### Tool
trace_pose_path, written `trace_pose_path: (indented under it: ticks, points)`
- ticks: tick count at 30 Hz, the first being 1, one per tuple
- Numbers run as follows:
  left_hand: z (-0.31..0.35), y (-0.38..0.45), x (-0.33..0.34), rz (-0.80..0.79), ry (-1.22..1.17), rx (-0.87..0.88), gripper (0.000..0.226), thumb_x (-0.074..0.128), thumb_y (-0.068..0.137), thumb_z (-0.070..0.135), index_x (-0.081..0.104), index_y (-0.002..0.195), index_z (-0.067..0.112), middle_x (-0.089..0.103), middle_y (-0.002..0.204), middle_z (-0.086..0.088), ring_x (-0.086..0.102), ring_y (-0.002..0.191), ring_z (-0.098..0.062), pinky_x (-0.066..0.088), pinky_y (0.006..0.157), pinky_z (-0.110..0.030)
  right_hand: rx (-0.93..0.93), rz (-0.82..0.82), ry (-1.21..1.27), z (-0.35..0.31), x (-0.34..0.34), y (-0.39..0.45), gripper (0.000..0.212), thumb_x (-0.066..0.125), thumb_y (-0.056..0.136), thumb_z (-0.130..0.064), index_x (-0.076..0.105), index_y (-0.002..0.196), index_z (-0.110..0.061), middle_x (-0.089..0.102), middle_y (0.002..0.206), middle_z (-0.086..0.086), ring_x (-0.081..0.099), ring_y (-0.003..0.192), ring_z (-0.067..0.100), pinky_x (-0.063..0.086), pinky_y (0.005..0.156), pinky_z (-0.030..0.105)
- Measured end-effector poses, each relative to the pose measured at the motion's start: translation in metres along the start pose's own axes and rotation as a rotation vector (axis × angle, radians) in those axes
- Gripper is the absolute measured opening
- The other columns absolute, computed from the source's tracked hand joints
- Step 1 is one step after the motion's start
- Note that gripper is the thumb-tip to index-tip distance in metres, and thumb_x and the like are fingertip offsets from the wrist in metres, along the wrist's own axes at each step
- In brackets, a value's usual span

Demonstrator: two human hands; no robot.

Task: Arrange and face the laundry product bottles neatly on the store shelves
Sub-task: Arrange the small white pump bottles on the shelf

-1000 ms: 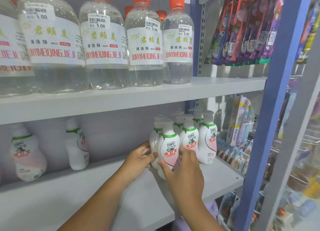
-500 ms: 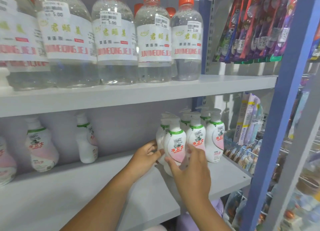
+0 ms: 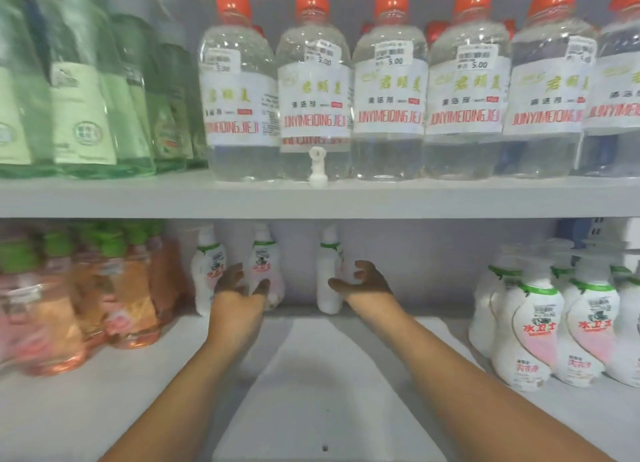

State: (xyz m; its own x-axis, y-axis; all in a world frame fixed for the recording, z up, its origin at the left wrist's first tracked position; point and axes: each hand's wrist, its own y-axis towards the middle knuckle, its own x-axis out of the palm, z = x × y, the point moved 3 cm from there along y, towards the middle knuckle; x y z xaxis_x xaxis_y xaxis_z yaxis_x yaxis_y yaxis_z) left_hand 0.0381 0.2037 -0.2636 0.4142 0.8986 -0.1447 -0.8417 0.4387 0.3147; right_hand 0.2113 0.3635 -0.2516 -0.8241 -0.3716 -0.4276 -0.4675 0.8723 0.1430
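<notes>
Both hands left right-side cluster; left hand (image 3: 239, 288), right hand (image 3: 363, 283) spread before rear bottles (image 3: 265, 267).

Read "JUNYIMEIQINGJIE" in red on clear bottles (image 3: 388, 90), upper shelf; price stickers (image 3: 394, 56) marked "5.00". White pump bottles (image 3: 535, 326) lettered "水卫士" in red.

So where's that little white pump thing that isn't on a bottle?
The loose white pump head stands on the upper shelf, centre of the head view, in front of the clear orange-capped bottles.

lower shelf (image 3: 311, 375) | white pump bottles (image 3: 533, 326) right, orange bottles (image 3: 131, 298) left
</notes>
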Motion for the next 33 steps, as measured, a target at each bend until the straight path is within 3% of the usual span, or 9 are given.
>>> trace_pose_path:
  ticks: [3,7,11,15,20,23,27,30,33]
  points:
    - [-0.032,0.03,-0.003,-0.052,0.132,-0.024,0.076,0.08,0.089,0.026,0.041,0.153,0.016,0.051,0.151,-0.008,0.052,0.137,-0.028,0.04,0.115,-0.039,0.005,-0.027,-0.055,0.005,0.031,0.032,0.076,0.081,0.083,-0.029,0.042,0.146,-0.012,0.052,0.143,0.012,0.056,0.129,0.029,0.048,0.102,0.034]
    - [-0.044,0.062,0.011,-0.179,0.32,-0.023,0.088,0.075,0.091,0.033,0.024,0.161,0.017,0.043,0.159,-0.009,0.049,0.14,-0.029,0.041,0.111,-0.037,-0.009,0.068,-0.221,0.01,0.047,0.041,0.059,0.078,0.078,-0.039,0.053,0.125,-0.014,0.054,0.121,0.008,0.06,0.116,0.027,0.052,0.097,0.039]
    - [-0.056,0.093,0.022,-0.228,0.41,0.0,0.057,0.074,0.091,0.03,0.054,0.14,0.008,0.064,0.131,-0.014,0.062,0.118,-0.033,0.049,0.096,-0.038,0.034,0.1,-0.203,0.009,0.041,0.034,0.072,0.077,0.055,-0.059,0.061,0.11,-0.016,0.059,0.11,0.003,0.063,0.105,0.022,0.056,0.092,0.038]
    - [-0.093,0.117,0.035,-0.242,0.369,-0.005,0.055,0.08,0.07,0.056,0.066,0.108,0.019,0.074,0.102,-0.004,0.071,0.093,-0.028,0.059,0.086,-0.049,-0.004,0.149,-0.066,0.009,0.017,-0.004,0.031,0.085,0.067,-0.037,0.061,0.084,-0.026,0.07,0.087,-0.008,0.071,0.083,0.013,0.055,0.069,0.025]
    - [-0.037,0.066,0.045,-0.342,0.2,0.001,0.049,0.09,0.077,0.028,0.06,0.114,0.018,0.07,0.102,-0.001,0.068,0.094,-0.027,0.055,0.081,-0.038,-0.03,0.325,-0.106,0.013,-0.035,-0.078,0.048,0.08,0.058,-0.062,0.065,0.091,-0.031,0.066,0.093,-0.015,0.064,0.083,-0.001,0.055,0.074,0.029]
    - [-0.011,0.026,0.065,-0.507,0.111,0.001,0.036,0.089,0.077,0.016,0.064,0.102,0.024,0.073,0.094,0.004,0.071,0.088,-0.018,0.052,0.07,-0.029,-0.055,0.438,-0.205,0.025,-0.064,-0.118,0.045,0.08,0.066,-0.065,0.062,0.094,-0.035,0.055,0.098,-0.016,0.058,0.087,-0.003,0.05,0.075,0.026]
    - [0.009,-0.029,0.102,-0.672,-0.012,0.011,0.042,0.091,0.07,0.017,0.069,0.105,0.025,0.078,0.096,0.002,0.076,0.089,-0.017,0.062,0.078,-0.036,-0.077,0.516,-0.273,0.05,-0.084,-0.146,0.051,0.075,0.066,-0.07,0.058,0.103,-0.039,0.051,0.102,-0.018,0.054,0.096,-0.001,0.039,0.068,0.015]
    - [0.018,-0.056,0.13,-0.735,-0.035,0.027,0.041,0.089,0.074,0.012,0.069,0.106,0.028,0.079,0.097,0.005,0.076,0.09,-0.014,0.064,0.076,-0.039,-0.092,0.548,-0.347,0.062,-0.094,-0.155,0.069,0.058,0.061,-0.084,0.056,0.113,-0.038,0.05,0.106,-0.019,0.051,0.106,0.003,0.042,0.073,0.02]
    - [0.031,-0.077,0.153,-0.794,-0.054,0.058,0.04,0.087,0.076,0.011,0.068,0.106,0.029,0.079,0.095,0.009,0.074,0.085,-0.003,0.062,0.07,-0.028,-0.114,0.614,-0.401,0.066,-0.107,-0.159,0.093,0.042,0.057,-0.09,0.053,0.129,-0.031,0.05,0.115,-0.018,0.05,0.115,0.009,0.046,0.08,0.025]
